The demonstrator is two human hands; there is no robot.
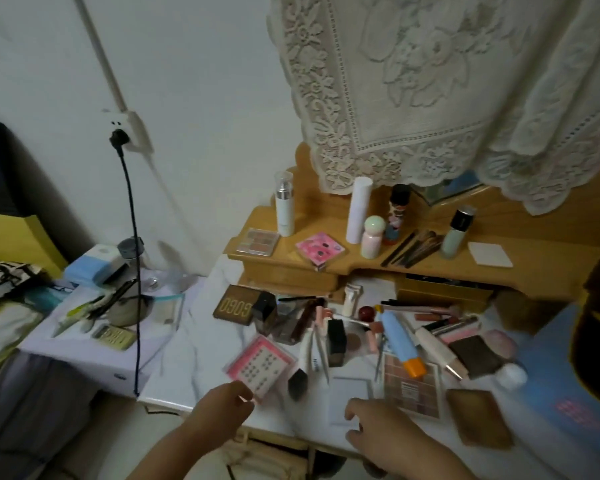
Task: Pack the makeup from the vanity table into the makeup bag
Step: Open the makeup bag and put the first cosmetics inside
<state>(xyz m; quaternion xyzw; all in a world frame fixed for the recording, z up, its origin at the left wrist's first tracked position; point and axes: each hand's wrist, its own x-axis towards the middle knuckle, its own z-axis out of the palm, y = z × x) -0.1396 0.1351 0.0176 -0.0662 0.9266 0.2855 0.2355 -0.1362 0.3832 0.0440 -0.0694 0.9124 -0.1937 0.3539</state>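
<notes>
Two hands reach over the near edge of the vanity table [201, 344]: the left hand [227, 401] with fingers loosely curled, holding nothing, beside the pink lash tray [260, 365], the right hand [378, 426] relaxed and spread over a white card [349, 393]. Beyond, the blue tube [400, 341] lies lengthwise, orange cap pointing toward the person, amid cluttered makeup. The makeup bag cannot be made out; blur smears the small items.

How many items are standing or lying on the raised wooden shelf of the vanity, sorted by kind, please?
Upright bottles and tubes: 5, from the white pump bottle to the pale green bottle
Flat palettes: 2, eyeshadow palette and pink palette
Brush bundles: 1
White square pads: 1
Total: 9
</notes>
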